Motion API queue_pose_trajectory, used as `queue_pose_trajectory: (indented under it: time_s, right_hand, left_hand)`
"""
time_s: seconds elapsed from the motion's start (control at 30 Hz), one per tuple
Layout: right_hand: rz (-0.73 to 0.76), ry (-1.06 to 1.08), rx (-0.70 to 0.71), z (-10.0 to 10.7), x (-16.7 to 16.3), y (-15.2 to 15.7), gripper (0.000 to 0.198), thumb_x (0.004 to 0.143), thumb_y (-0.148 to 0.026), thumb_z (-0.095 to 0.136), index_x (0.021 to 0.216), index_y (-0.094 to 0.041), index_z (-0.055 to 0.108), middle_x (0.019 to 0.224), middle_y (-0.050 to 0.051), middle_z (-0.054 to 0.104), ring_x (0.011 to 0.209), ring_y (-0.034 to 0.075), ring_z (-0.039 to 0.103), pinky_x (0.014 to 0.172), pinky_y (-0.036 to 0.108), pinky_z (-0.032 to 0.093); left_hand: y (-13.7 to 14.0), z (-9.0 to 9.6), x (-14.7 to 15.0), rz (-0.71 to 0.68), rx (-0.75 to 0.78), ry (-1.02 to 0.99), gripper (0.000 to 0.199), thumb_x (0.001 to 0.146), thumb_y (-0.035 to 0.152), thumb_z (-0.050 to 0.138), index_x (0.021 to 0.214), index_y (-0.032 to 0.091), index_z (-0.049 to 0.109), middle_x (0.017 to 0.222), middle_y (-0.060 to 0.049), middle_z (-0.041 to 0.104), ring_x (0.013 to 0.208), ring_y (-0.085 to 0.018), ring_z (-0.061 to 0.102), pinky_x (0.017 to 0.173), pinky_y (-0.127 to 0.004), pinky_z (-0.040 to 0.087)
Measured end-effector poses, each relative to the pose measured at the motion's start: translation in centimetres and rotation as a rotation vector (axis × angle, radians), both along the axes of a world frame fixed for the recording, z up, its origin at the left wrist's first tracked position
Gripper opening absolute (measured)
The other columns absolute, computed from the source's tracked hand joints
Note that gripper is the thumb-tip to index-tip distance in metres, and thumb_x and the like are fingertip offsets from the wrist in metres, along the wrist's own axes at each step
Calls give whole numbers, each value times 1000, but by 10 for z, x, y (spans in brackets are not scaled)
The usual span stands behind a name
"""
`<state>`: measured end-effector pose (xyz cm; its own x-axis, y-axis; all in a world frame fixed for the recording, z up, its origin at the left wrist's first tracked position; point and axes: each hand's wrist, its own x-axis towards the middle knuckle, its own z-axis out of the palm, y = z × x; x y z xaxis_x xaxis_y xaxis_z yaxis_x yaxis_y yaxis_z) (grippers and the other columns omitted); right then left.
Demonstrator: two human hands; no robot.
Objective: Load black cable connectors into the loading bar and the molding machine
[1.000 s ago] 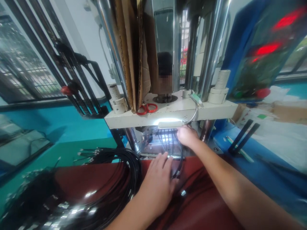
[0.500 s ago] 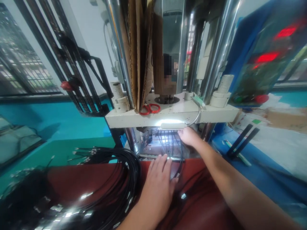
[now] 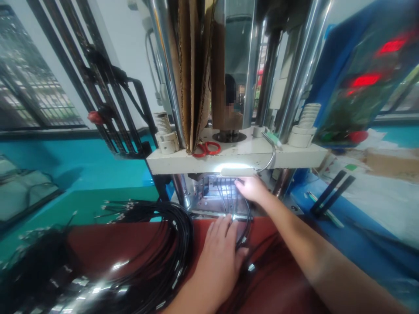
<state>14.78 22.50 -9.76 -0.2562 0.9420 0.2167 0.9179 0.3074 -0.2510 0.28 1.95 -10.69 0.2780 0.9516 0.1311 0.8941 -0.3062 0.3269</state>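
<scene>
The left hand (image 3: 218, 250) is spread beside black cables (image 3: 242, 240); farther off, below the lamp (image 3: 238, 172), I cannot tell whether the right hand (image 3: 252, 189) pinches any.

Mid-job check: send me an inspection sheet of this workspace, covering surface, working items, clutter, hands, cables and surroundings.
Surface: red-brown work surface, partly covered by black cables.
Working items: thin cables run into the lit opening below the beige platen; a lamp glows along its front edge.
Clutter: red-handled scissors on the platen, beside upright cardboard sheets; two black bars on the blue surface at right.
Hands: left hand open, palm down, before the thin cables; right hand reaches under the platen near them, grip unclear.
Cables: black cables heaped and looped at left.
Surroundings: barred window left, lit red readouts right.
</scene>
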Motion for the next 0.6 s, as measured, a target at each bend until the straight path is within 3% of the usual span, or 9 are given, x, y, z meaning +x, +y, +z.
queue_pose_trajectory:
  time_s: [0.2,0.47,0.6]
  right_hand:
    - [19,-38,15,-6,2,2,42,86,-36,40,117,-24,66,120,11,56,118,26,47,100,36,33]
    - [-2,-64,26,-4,-7,-4,48,89,-48,36,117,-22,65,121,12,56,116,28,47,97,39,34]
    - [2,-114,18,0,-12,-10,43,88,-41,37,119,-26,63,124,12,54,117,34,44,94,47,34]
  left_hand:
    - [1,0,-1,6,-9,-6,61,90,21,65,143,18,35,149,-7,19,136,-25,15,114,-48,21]
    - [1,-1,0,4,12,-8,61,89,19,65,142,16,35,148,-8,18,136,-26,15,114,-48,22]
    - [0,1,0,0,11,-2,59,91,19,62,143,14,35,148,-9,19,135,-26,16,114,-48,22]
